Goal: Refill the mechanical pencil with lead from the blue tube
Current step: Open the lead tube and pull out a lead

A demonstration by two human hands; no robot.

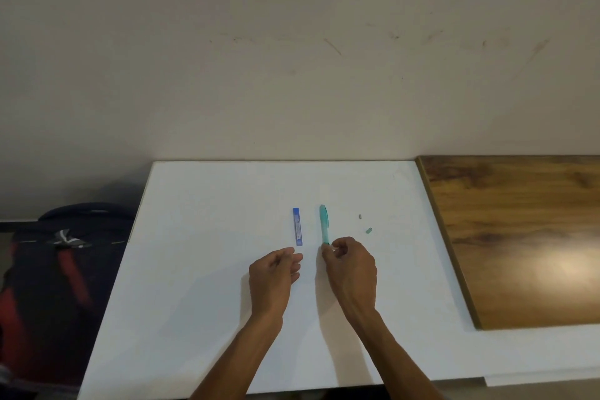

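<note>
The blue lead tube (297, 226) lies lengthwise on the white table (201, 269), near its middle. Just to its right, parallel to it, the teal mechanical pencil (324, 223) lies on the table. My right hand (351, 265) is curled, and its thumb and forefinger pinch the pencil's near end. My left hand (276, 273) hovers just below the near end of the tube, fingers loosely bent and apart, holding nothing. A small grey piece (360, 216) and a small teal cap (368, 230) lie loose to the right of the pencil.
A brown wooden board (526, 237) lies along the table's right side. A dark bag with red parts (55, 269) sits on the floor to the left. A beige wall (292, 58) rises right behind the table's far edge.
</note>
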